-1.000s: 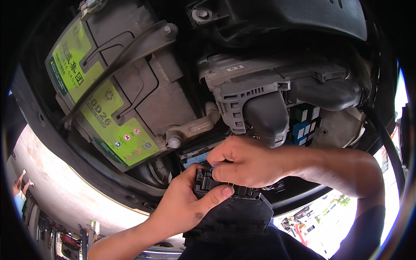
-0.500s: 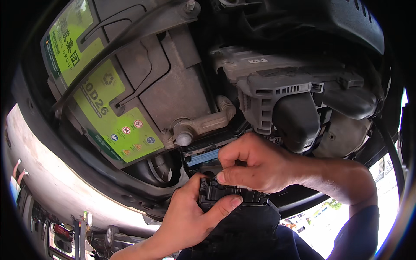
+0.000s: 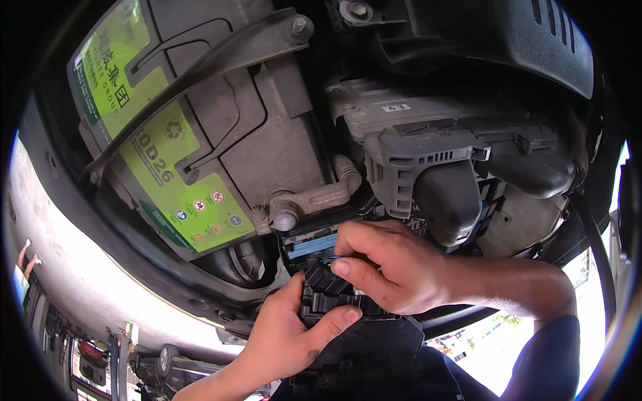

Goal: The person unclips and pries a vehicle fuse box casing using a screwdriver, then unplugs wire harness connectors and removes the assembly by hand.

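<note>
My left hand point(image 3: 291, 334) grips the left side of a black plastic fuse box point(image 3: 324, 302), its thumb lying along the near edge. A small black block, perhaps a connector or cover point(image 3: 328, 277), stands tilted up from the box's top. My right hand point(image 3: 394, 267) closes on that block's right end between thumb and bent forefinger; some of the box lies hidden beneath this hand. Just beyond the hands is a light-blue strip point(image 3: 313, 245) in a dark recess.
A car battery point(image 3: 267, 140) with a green label fills the upper left, its clamped terminal point(image 3: 285, 219) close to my hands. A grey-black plastic housing point(image 3: 428, 157) rises at the right. The curved body edge point(image 3: 154, 274) runs along the lower left.
The small black block has tipped upward out of the box, between my hands. My right hand has shifted slightly down and toward me. The whole view has moved a little.
</note>
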The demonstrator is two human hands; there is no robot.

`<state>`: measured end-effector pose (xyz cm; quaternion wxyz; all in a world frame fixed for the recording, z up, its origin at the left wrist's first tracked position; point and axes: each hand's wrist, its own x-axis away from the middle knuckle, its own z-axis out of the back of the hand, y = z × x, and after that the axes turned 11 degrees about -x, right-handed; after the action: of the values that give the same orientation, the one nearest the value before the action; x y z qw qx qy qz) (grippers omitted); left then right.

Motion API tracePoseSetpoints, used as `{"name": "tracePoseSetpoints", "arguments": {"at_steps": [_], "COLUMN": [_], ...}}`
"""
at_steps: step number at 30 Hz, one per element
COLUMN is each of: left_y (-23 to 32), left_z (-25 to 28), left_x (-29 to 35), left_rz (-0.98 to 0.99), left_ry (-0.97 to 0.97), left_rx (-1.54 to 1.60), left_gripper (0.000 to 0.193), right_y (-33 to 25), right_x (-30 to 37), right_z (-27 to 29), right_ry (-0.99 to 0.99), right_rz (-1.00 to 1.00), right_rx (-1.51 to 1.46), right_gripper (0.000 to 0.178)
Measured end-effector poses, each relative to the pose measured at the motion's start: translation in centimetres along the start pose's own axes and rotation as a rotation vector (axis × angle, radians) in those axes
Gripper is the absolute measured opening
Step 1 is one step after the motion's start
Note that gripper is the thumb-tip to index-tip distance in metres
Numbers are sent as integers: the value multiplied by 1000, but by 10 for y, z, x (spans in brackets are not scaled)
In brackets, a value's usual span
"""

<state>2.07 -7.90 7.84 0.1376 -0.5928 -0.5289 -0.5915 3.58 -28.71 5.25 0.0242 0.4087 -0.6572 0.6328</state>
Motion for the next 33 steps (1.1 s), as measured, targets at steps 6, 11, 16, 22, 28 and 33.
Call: {"name": "tracePoseSetpoints", "arguments": {"at_steps": [6, 11, 16, 22, 28, 33], "left_y": [-6, 5, 1, -3, -3, 9], "left_z": [4, 15, 16, 16, 19, 26], "left_x": [-5, -13, -22, -27, -15, 65], "left_rz": [35, 47, 25, 18, 6, 28], "left_ry": [-15, -102, -143, -172, -196, -116], "left_rx": [100, 62, 112, 171, -43, 152], "left_gripper": [50, 56, 62, 63, 55, 54], "right_y": [-20, -18, -14, -16, 4, -36], "right_x": [11, 12, 17, 23, 26, 22], "right_z": [28, 41, 36, 29, 28, 11], "right_ry": [-263, -342, -263, -177, -20, -8], "right_rz": [-362, -461, -411, -643, -415, -499], "right_rx": [5, -130, -214, -392, -467, -166], "right_gripper": [21, 13, 19, 41, 30, 33]}}
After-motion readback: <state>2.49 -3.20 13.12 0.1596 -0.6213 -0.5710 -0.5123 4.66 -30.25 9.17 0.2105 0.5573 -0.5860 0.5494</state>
